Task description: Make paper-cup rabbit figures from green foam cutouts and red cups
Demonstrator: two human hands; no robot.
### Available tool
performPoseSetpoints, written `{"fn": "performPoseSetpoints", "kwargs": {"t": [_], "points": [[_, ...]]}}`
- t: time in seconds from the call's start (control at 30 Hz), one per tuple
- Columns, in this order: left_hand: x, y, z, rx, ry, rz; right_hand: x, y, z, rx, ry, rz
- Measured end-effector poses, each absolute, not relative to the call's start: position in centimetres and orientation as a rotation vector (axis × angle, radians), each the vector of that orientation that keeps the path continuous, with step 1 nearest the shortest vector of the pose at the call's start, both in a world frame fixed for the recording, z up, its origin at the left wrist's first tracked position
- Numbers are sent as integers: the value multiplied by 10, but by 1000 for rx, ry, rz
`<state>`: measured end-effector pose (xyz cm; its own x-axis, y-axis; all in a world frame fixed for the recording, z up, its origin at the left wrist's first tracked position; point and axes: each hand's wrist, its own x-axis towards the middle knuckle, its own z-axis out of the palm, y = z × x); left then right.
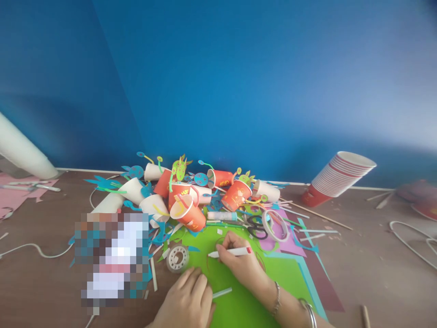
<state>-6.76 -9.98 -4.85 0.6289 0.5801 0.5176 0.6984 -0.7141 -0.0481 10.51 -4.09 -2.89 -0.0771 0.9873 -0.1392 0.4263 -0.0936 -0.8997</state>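
Observation:
My right hand (235, 255) grips a white marker with a red end (239, 251) in a writing hold. Its tip is at the green paper (287, 291), where thin curved outlines show near the hand. My left hand (189, 294) lies on the lower left of this sheet, its fingers close together and slightly bent. Beside those fingers a pale translucent stick (222, 292) rests on the paper; whether they touch it I cannot tell. Just beyond the left hand is a small tape roll (178, 258). Black-handled scissors (256, 228) and a larger white tape roll (275, 226) lie past the right hand.
Decorated paper cups (187, 214) with coloured cutouts are heaped behind the paper, beside a glue stick (221, 216). A tilted cup stack (337, 177) stands at right. Purple paper (283, 241) and scraps lie around. A pixelated patch covers the left side; a white cable (37, 248) runs there.

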Motion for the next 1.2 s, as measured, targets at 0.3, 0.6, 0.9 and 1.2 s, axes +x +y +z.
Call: {"fn": "performPoseSetpoints", "kwargs": {"t": [0.3,0.6,0.9,1.2], "points": [[-68,-100,-48,-2611,-1053,-684,104,-41,-28,-1519,-1499,1181],[-68,-101,-47,-2626,-1057,-678,103,-40,-28,-1512,-1518,1147],[-68,-99,-47,-2642,-1059,-688,104,-42,-27,-1534,-1537,1118],[-70,-102,-48,-2658,-1064,-674,106,-44,-28,-1560,-1520,1097]]}}
